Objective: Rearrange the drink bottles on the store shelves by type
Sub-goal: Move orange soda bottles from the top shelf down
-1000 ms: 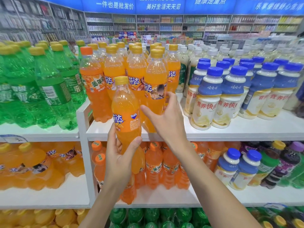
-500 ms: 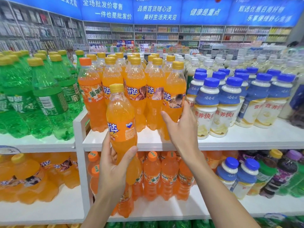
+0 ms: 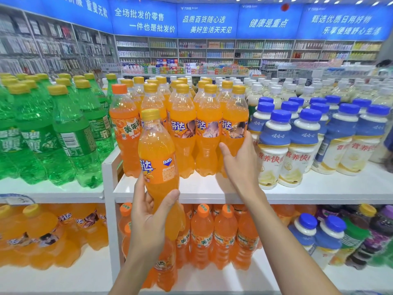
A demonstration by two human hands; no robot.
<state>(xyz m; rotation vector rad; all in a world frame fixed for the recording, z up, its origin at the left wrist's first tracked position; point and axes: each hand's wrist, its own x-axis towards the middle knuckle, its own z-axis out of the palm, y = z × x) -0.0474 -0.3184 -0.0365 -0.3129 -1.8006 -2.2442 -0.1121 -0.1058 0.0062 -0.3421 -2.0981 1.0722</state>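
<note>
My left hand [image 3: 148, 211] grips the lower body of an orange Fanta bottle [image 3: 158, 158] with a yellow cap, held upright in front of the top shelf edge. My right hand [image 3: 240, 162] wraps the lower part of another Fanta bottle [image 3: 235, 126] that stands at the right end of the front Fanta row [image 3: 195, 133] on the top shelf [image 3: 297, 192]. An orange-capped Mirinda bottle [image 3: 123, 128] stands at the left end of that row.
Green Sprite bottles [image 3: 70, 133] fill the shelf to the left. White milk-drink bottles with blue caps [image 3: 302, 141] stand right beside my right hand. The lower shelf holds Mirinda bottles [image 3: 212, 235], Fanta at the left, and mixed bottles [image 3: 350, 237] at the right. A white upright divider [image 3: 108, 209] separates shelf sections.
My right hand has slid a Fanta bottle rightward along the top shelf to the end of the row beside the milk drinks. The left hand keeps its bottle; the camera view tilted up.
</note>
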